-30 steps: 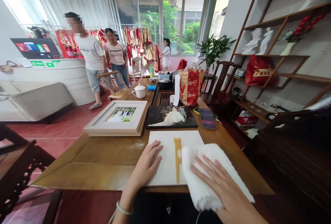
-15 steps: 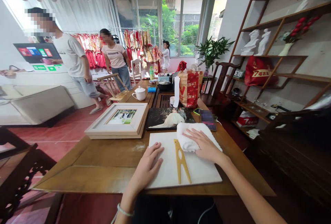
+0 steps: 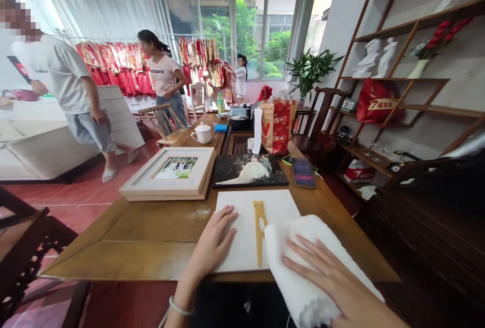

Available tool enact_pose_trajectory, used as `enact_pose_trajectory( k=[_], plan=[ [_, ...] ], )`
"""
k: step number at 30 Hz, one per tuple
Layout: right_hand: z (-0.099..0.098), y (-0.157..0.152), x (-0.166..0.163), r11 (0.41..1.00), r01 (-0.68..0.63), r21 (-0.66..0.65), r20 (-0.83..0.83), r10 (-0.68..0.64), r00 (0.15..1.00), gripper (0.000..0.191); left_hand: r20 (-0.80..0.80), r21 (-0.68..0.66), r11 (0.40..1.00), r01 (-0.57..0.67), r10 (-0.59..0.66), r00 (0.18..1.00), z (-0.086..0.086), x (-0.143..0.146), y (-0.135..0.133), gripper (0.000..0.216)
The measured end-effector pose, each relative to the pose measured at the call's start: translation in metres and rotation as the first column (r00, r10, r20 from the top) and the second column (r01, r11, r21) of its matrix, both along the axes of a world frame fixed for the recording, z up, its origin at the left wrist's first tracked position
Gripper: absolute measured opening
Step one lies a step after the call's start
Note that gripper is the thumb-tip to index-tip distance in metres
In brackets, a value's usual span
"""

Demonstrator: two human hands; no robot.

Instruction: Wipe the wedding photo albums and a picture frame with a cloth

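Observation:
My left hand lies flat on the left side of a white rectangular panel, fingers stretched and apart, holding nothing. My right hand rests spread on top of a folded white towel, its thumb hard to make out. The towel covers the panel's right front part and hangs past the table's front edge. A flat yellow figure, long-necked with a rounded opening, is on the panel between my hands. Its right leg is hidden under the towel. I cannot tell whether it is printed or loose.
Behind the panel lies a dark photo print, with stacked white picture frames to its left and a phone to its right. Farther back stand a white lidded cup and a red-and-tan paper bag. Several people are beyond the wooden table.
My right hand has drawn the towel from the panel's far right corner toward me, over the front edge. My left hand stays put. A person at the left has moved closer.

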State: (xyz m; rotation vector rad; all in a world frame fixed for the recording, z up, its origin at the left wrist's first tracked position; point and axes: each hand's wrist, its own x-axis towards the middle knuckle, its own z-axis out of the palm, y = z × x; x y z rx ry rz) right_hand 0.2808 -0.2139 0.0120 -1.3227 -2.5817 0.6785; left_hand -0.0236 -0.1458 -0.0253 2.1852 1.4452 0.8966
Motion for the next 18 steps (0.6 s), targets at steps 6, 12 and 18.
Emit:
enact_pose_trajectory(
  k=[6,12,18],
  plan=[
    [0.007,0.068,-0.02,1.0,0.025,0.008,-0.028,-0.025,0.999,0.095,-0.014,-0.001,1.0,0.006,-0.006,1.0,0.0,-0.002,-0.002,0.035],
    [0.0,0.111,-0.063,0.987,0.13,0.09,-0.008,-0.13,0.992,0.083,-0.012,0.01,1.0,0.002,-0.002,1.0,-0.003,-0.004,-0.001,0.035],
    [-0.002,0.049,-0.074,0.989,0.03,0.143,0.064,-0.04,0.997,0.096,0.009,0.0,1.0,-0.004,0.004,1.0,-0.005,-0.003,0.001,0.035]
  ],
)
